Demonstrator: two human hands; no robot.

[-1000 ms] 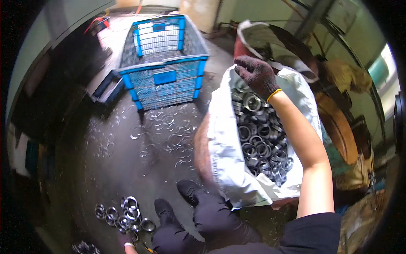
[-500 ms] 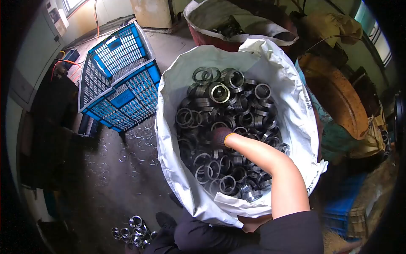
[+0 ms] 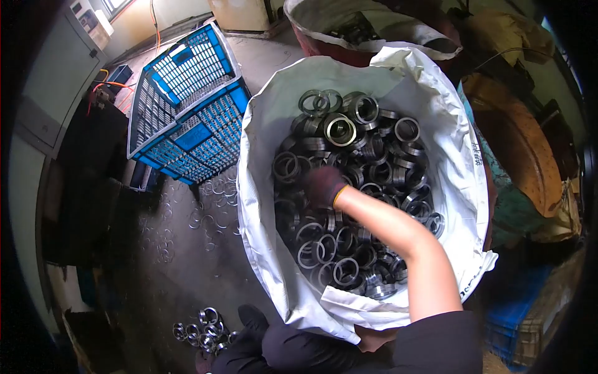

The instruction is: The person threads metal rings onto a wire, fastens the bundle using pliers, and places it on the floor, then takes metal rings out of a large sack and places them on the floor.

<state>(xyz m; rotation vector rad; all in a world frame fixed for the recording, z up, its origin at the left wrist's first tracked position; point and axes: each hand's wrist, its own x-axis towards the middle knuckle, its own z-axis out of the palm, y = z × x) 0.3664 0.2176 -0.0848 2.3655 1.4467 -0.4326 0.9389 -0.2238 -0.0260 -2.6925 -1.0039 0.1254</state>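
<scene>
My right hand, in a dark red glove with a yellow cuff edge, reaches down into a large white woven sack. The sack holds a heap of dark and shiny metal rings. The glove is over the left-middle of the heap, against or just above the rings there. Its fingers point away and down, dark and blurred, so I cannot make out whether they hold a ring. One brighter ring lies higher up on the heap. I cannot identify my left hand anywhere in this view.
A blue and grey plastic crate stands left of the sack. Thin rings lie scattered on the floor. More metal rings are piled beside my shoe. Behind is another lined container; a rusty curved piece is at the right.
My right hand has shifted a little to the left and away from me over the rings. The whole view has moved slightly, so the sack appears farther right and higher.
</scene>
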